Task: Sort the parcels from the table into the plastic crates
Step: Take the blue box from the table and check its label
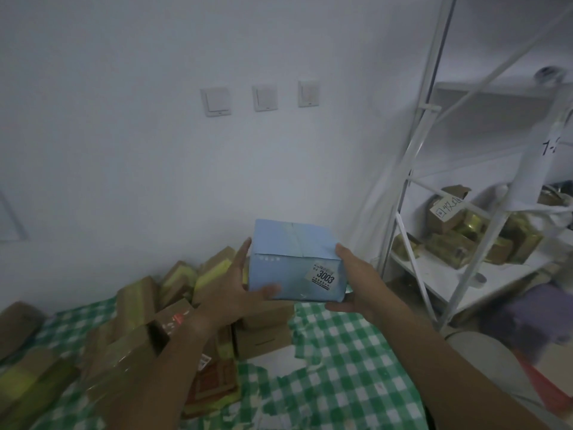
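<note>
A green-and-white checked tablecloth (pixel 341 352) covers the table; brown cardboard parcels (pixel 136 305) pile on its left. Above the cloth, a smooth blue rectangular box (pixel 294 259) marked 3003 is gripped between left hand (pixel 235 287) and right hand (pixel 356 280).

I see the parcel (pixel 296 262) held above the table (pixel 341 352); cardboard boxes (pixel 136 308) pile on the table's left, shelving (pixel 465 243) stands right of it.

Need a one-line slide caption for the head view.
Both hands, left and right, hold a blue box above parcels on the checked table.
</note>
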